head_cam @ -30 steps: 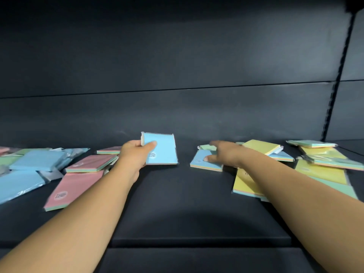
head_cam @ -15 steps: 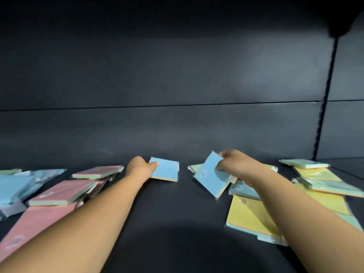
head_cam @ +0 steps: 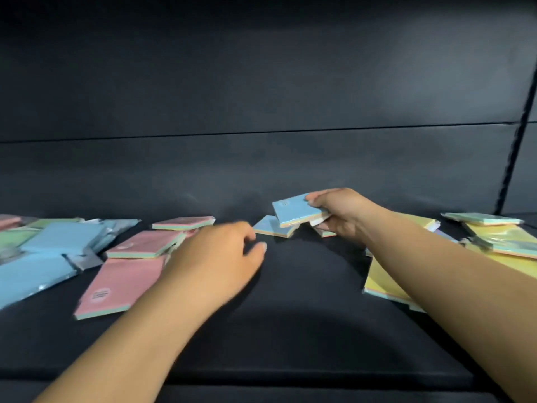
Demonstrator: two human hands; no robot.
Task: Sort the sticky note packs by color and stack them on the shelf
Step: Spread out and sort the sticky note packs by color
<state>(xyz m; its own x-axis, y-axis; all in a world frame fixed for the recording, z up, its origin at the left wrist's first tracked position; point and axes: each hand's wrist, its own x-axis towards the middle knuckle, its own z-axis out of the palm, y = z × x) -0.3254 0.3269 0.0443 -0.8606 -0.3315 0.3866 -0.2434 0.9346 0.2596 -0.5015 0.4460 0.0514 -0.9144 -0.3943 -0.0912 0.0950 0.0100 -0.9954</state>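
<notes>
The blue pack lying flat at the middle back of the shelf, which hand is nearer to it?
Left. The left hand hovers just beside the flat blue pack, fingertips almost at its edge; the right hand is above and to its right, gripping another blue pack.

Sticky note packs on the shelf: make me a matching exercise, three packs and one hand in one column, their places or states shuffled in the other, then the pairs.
Column one:
1. Blue pack with small print on top
2. Second blue pack
3. Large pink pack
4. Left hand

Column two:
A. Lies flat at the shelf's middle
B. Empty, fingers relaxed
C. Held up, tilted, in the right hand
D. Lies flat at the near left

Pairs: 1-C, 2-A, 3-D, 4-B
</notes>
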